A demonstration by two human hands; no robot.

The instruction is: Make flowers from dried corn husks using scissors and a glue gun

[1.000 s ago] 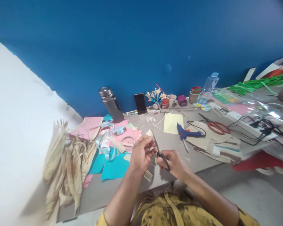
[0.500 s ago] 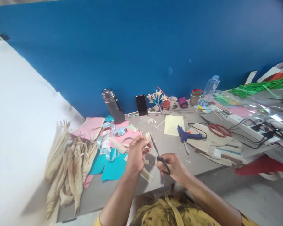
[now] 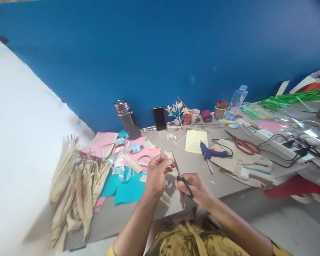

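Observation:
Between the fingertips of my left hand [image 3: 158, 174] is a small pale piece of corn husk [image 3: 170, 155], pinched and held up over the table. My right hand [image 3: 196, 186] is closed around the black handles of a pair of scissors [image 3: 184, 183]. Their blades point up and away from me, touching or nearly touching the husk piece's right edge. A pale husk strip [image 3: 166, 199] lies on the table below my hands. Beyond stands a bunch of pale husk flowers [image 3: 177, 109] on blue stems.
Dried corn husks [image 3: 77, 192] hang over the table's left edge. Coloured paper [image 3: 129, 190] and ribbon lie beside them. At right are a blue glue gun [image 3: 214, 153], red-handled scissors [image 3: 248, 146] and a power strip [image 3: 280, 144]. A flask [image 3: 128, 119] and phone [image 3: 159, 118] stand behind.
My left hand has shifted slightly right with the husk piece, closer to the scissors. The scissor blades have tilted a little and now lie against or over the piece's edge.

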